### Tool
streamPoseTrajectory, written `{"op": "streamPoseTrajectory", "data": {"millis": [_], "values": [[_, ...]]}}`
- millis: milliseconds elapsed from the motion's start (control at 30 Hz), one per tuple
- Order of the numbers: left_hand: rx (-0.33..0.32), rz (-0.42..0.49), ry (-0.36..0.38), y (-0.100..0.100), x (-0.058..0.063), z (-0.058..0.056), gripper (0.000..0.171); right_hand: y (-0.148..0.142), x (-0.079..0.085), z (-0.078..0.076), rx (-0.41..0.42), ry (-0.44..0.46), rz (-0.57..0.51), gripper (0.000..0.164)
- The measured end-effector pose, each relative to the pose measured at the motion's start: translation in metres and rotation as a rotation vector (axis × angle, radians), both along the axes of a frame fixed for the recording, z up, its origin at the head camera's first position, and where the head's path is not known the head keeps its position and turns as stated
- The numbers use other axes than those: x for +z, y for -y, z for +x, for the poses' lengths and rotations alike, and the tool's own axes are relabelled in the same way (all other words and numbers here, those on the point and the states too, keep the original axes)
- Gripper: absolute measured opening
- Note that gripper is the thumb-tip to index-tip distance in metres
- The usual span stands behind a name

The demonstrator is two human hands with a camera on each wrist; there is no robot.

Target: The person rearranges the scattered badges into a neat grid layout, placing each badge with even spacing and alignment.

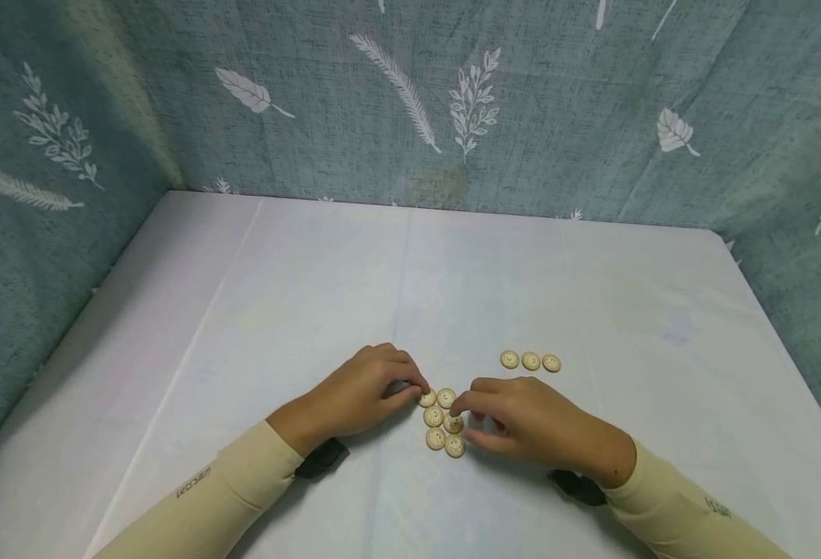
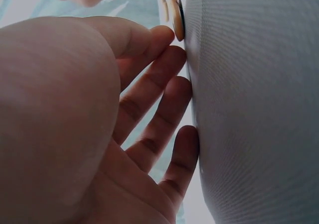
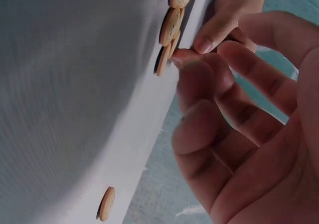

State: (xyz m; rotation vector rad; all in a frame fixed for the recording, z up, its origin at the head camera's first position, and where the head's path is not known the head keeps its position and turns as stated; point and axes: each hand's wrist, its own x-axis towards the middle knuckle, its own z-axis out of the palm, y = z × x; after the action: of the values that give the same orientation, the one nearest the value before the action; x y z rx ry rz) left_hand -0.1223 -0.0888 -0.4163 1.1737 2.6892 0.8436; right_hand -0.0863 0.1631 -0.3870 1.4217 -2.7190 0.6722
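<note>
Small round wooden buttons with darker rims lie in a close cluster of two columns at the table's middle. With its fingertips, my left hand (image 1: 368,392) touches the left edge of the far left button (image 1: 427,399). The left wrist view shows its thumb and index tips (image 2: 162,35) together by a button's (image 2: 178,22) edge, the other fingers extended. From the right, my right hand (image 1: 529,419) reaches in with index finger and thumb apart. Its index fingertip overlaps the middle right button (image 1: 454,425). In the right wrist view, its fingers (image 3: 197,134) are loosely bent.
Beyond the right hand, three more buttons (image 1: 531,361) form a short row. A white cloth covers the table (image 1: 299,295). Green leaf-patterned fabric (image 1: 341,116) hangs along its back and sides.
</note>
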Motion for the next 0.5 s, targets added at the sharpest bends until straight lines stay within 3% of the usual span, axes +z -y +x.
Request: {"op": "streamPoseTrajectory", "data": {"millis": [500], "values": [[-0.004, 0.0, 0.007, -0.0001, -0.0016, 0.0, 0.013, 0.003, -0.0089, 0.0028, -0.024, 0.064, 0.105, 0.02]]}}
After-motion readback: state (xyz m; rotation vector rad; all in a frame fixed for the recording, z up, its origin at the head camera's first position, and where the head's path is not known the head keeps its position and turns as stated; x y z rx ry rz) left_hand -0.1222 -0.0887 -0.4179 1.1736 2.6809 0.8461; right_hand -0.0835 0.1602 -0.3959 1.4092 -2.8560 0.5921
